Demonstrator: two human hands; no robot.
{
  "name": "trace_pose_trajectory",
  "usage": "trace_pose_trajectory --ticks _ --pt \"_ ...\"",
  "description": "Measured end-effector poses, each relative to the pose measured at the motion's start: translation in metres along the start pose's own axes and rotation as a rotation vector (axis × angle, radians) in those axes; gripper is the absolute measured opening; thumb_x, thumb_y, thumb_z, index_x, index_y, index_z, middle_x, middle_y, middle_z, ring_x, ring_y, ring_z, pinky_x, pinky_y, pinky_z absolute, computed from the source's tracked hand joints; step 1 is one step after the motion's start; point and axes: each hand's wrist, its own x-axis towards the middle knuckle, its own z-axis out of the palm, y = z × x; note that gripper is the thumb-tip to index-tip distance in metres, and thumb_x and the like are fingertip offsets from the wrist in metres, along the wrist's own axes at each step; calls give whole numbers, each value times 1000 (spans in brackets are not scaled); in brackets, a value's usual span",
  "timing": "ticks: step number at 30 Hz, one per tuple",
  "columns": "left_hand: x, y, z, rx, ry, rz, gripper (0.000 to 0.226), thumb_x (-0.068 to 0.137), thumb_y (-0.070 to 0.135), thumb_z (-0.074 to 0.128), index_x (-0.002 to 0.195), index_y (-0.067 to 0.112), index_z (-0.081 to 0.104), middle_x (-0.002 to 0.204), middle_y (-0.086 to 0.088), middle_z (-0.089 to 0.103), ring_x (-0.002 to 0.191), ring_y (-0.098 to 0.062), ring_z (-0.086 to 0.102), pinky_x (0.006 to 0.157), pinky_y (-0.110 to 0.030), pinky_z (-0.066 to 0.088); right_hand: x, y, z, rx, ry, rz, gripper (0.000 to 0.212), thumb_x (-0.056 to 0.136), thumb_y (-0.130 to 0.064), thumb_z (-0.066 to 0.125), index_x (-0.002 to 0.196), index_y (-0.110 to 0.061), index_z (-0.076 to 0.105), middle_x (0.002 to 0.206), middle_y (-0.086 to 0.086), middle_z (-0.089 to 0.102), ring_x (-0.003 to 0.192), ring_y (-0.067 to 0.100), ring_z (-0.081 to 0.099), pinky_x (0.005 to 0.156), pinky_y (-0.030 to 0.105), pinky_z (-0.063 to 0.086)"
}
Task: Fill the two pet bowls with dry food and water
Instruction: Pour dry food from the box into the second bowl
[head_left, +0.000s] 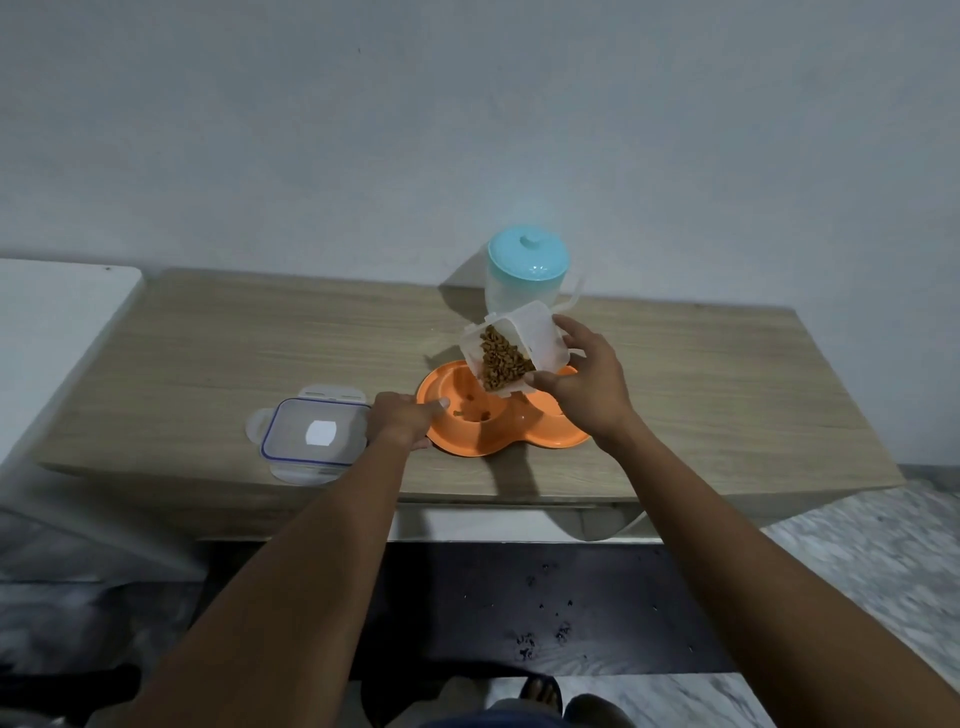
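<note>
An orange double pet bowl lies on the wooden table. My right hand grips a clear plastic container of brown dry food, tilted over the left bowl with its open mouth facing down and toward me. A few kibble pieces lie in the left bowl. My left hand rests on the bowl's left rim, thumb over the edge. The right bowl is mostly hidden behind my right hand. A clear jug with a light blue lid stands behind the bowls.
The container's clear lid with blue seal lies flat left of the bowl, near the table's front edge. A white surface adjoins the table on the left. Below are a dark mat and my feet.
</note>
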Motion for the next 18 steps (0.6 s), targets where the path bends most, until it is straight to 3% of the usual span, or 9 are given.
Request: trace_pose_trajectory --ticks 5,11,18 --pt "2 -2 0 18 -2 -7 29 75 25 86 88 9 65 102 -17 70 85 -28 69 76 -42 62 0 0 2 16 9 15 87 69 -9 91 146 -26 53 133 6 54 117 27 63 95 50 58" --pt "2 -3 -1 12 -20 -8 56 74 28 87 119 3 67 104 -16 70 82 -28 71 76 -42 63 0 1 -1 44 -4 29 88 71 -7 90 148 -25 51 137 7 54 119 26 62 94 50 60" --pt "3 -4 0 6 -21 6 38 77 23 85 105 6 65 101 -16 67 91 -30 69 82 -44 62 0 2 -3 28 -18 28 90 70 -9 91 148 -25 52 137 7 54 121 26 61 98 49 58"
